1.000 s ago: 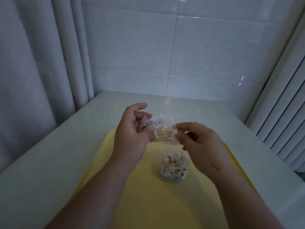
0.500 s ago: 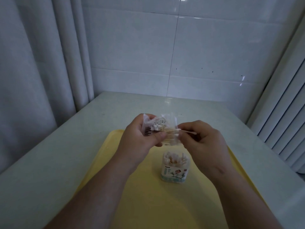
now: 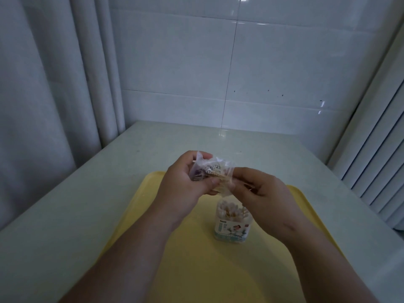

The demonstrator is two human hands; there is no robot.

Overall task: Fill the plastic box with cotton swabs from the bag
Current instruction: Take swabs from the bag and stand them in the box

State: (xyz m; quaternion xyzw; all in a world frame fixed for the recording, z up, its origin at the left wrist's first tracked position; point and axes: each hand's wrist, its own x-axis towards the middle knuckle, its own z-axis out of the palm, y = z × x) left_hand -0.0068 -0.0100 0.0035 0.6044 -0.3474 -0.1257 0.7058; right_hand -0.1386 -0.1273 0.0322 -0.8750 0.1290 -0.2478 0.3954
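My left hand (image 3: 185, 182) holds a clear, crinkled plastic bag (image 3: 211, 170) of wooden-stemmed cotton swabs above the tray. My right hand (image 3: 260, 191) is closed at the bag's right end, its fingers pinching some swabs (image 3: 223, 182) that stick out of the bag. Below the hands stands a small clear plastic box (image 3: 231, 224) with a printed label, upright on the yellow tray (image 3: 196, 259). Several swabs stand in it with white tips up. My right hand hides part of the box's top right rim.
The yellow tray lies on a pale table (image 3: 65, 215). A tiled wall (image 3: 240, 84) rises behind it. A curtain (image 3: 43, 84) hangs at the left and vertical blinds (image 3: 376, 171) at the right.
My left hand has closed tighter around the bag and both hands have moved closer together. My right hand's fingers have curled in over the swab ends, which now show less.
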